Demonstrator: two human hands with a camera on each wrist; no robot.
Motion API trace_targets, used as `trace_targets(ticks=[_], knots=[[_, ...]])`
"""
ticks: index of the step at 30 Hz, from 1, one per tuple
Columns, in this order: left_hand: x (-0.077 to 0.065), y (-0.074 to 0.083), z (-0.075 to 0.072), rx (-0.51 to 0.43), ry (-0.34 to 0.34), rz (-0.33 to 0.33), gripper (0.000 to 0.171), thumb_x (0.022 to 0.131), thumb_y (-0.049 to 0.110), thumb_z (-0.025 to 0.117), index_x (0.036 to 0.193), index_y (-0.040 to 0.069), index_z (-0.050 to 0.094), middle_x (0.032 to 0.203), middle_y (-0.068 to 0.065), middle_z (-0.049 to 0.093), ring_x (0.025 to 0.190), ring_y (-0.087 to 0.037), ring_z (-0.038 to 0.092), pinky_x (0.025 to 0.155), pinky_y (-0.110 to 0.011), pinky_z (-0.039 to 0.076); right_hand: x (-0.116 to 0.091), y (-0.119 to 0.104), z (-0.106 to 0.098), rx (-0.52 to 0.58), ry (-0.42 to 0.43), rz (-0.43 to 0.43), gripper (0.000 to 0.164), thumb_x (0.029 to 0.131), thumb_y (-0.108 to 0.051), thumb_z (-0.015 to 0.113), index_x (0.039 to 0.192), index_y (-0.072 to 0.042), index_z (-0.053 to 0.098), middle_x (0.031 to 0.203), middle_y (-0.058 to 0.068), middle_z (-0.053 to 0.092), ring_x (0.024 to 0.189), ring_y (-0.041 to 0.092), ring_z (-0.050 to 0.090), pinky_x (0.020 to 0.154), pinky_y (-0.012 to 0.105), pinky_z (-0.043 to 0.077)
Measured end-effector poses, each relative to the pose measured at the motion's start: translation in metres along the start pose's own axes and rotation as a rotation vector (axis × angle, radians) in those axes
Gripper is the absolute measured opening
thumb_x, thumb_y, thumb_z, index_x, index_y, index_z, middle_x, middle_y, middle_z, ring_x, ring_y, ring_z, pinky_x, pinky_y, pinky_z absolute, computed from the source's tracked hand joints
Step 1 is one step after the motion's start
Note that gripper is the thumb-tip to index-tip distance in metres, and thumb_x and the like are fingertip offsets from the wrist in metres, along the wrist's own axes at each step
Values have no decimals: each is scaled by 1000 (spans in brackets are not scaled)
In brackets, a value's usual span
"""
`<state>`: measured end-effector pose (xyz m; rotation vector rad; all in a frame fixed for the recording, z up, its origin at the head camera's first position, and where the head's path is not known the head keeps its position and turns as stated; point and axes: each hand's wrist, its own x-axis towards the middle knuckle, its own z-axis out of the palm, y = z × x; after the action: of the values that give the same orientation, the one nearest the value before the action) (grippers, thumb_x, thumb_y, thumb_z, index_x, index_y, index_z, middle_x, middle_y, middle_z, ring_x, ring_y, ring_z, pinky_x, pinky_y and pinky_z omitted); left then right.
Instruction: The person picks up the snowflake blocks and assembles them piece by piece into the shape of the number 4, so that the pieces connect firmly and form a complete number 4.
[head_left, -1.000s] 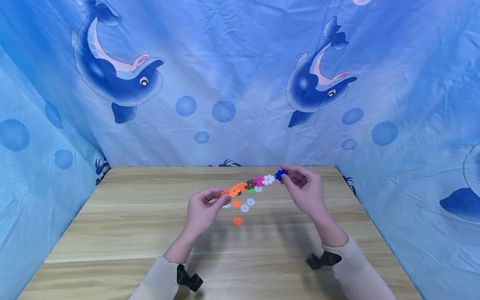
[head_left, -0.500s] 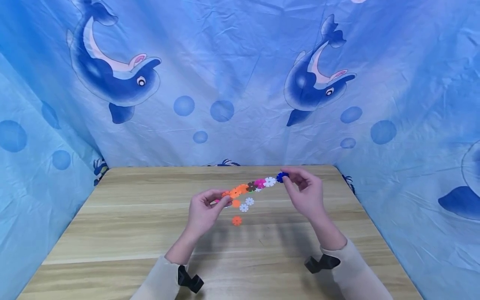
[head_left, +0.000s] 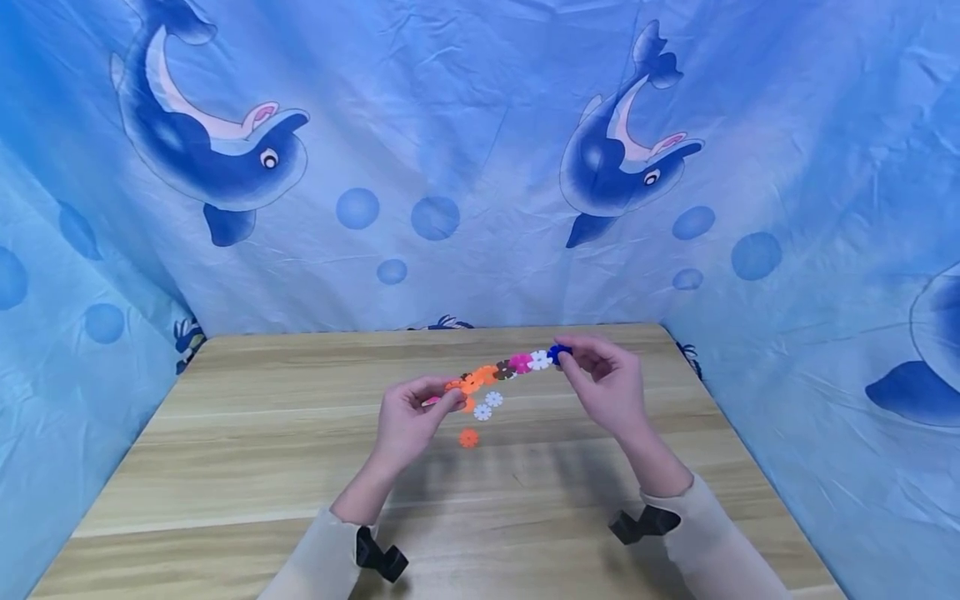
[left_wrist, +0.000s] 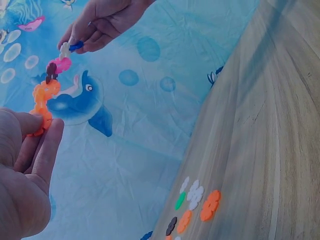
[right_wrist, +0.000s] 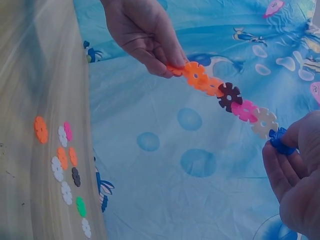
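My left hand (head_left: 408,423) pinches the orange end of a chain of notched snowflake discs, held above the table. From that end the chain runs through several orange discs (right_wrist: 195,75), a dark brown disc (right_wrist: 230,96), a pink disc (right_wrist: 244,111) and a white disc (right_wrist: 264,123). Between thumb and fingers my right hand (head_left: 609,385) pinches a dark blue snowflake disc (right_wrist: 284,142). The blue disc meets the edge of the white one; whether their slots interlock, I cannot tell. Fingers partly cover both the blue disc and the chain's orange end.
Loose discs lie on the wooden table (head_left: 300,467) below the chain: an orange disc (head_left: 468,438), white discs (head_left: 482,412), a green disc (right_wrist: 81,206), a dark disc (right_wrist: 75,176) and a pink disc (right_wrist: 68,131). A blue dolphin-print curtain (head_left: 465,150) surrounds the table.
The gap between the blue disc and the chain's white disc has closed; they now touch. My left hand keeps its hold with little movement. The head view has shifted slightly.
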<state>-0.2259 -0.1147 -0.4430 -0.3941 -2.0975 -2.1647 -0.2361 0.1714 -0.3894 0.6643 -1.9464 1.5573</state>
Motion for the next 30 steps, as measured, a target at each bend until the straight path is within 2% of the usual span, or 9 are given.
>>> trace_targets(ticks=[3, 6, 9, 11, 13, 15, 21, 27, 30], knots=[[0, 1, -1, 6, -3, -11, 19, 96, 3, 77, 113, -3, 78, 104, -25, 79, 87, -18, 82, 86, -31, 67, 0, -2, -1, -12, -13, 10, 20, 91, 16, 72, 110, 11, 77, 97, 11, 77, 82, 4, 74, 78, 18, 64], [0, 1, -1, 3, -15, -21, 19, 95, 2, 78, 113, -3, 79, 104, -25, 79, 87, -21, 82, 86, -31, 67, -1, -2, -3, -17, -26, 23, 19, 92, 14, 72, 110, 9, 77, 97, 6, 77, 81, 8, 75, 74, 19, 64], [-2, 1, -1, 16, -32, -11, 18, 95, 3, 79, 112, -2, 80, 104, -24, 80, 87, -22, 82, 85, -31, 67, -3, -2, -4, -31, -33, 38, 19, 93, 12, 73, 110, 7, 78, 95, 8, 78, 78, 12, 75, 68, 18, 63], [-2, 0, -1, 26, -44, 3, 17, 95, 4, 79, 110, -3, 80, 103, -25, 80, 87, -20, 82, 84, -30, 67, -5, -1, -5, -35, -39, 49, 18, 94, 10, 73, 110, 6, 78, 94, 12, 79, 76, 12, 76, 61, 18, 60], [-3, -2, -1, 34, -55, 16, 16, 95, 4, 79, 109, -4, 80, 102, -25, 80, 86, -16, 82, 83, -30, 67, -6, 0, -5, -23, -50, 60, 18, 95, 10, 72, 111, 7, 78, 95, 15, 78, 77, 9, 78, 60, 19, 61], [-3, -3, -1, 29, -63, 18, 16, 95, 3, 78, 109, -5, 79, 102, -26, 79, 86, -14, 81, 83, -30, 67, -6, 1, -5, 6, -60, 71, 18, 95, 10, 71, 112, 9, 77, 96, 17, 79, 78, 8, 79, 61, 22, 63], [-3, -4, -3, 22, -57, -17, 16, 95, 3, 78, 109, -5, 80, 103, -26, 79, 86, -14, 81, 83, -30, 67, -5, 0, -4, 41, -71, 85, 18, 95, 12, 70, 112, 11, 75, 100, 7, 81, 81, 6, 80, 68, 26, 66], [1, -1, -5, 35, -65, -28, 18, 95, 7, 79, 111, -2, 80, 104, -23, 80, 88, -19, 82, 84, -32, 67, 0, -5, -3, 13, -65, 57, 18, 95, 11, 70, 112, 9, 77, 101, 21, 79, 81, 9, 81, 67, 25, 66], [2, 2, -7, 39, -73, -23, 19, 96, 6, 79, 112, -3, 80, 104, -24, 80, 89, -20, 82, 83, -32, 67, 1, -7, -1, 3, -66, 52, 18, 95, 11, 71, 112, 8, 77, 101, 14, 80, 81, 15, 81, 67, 23, 65]])
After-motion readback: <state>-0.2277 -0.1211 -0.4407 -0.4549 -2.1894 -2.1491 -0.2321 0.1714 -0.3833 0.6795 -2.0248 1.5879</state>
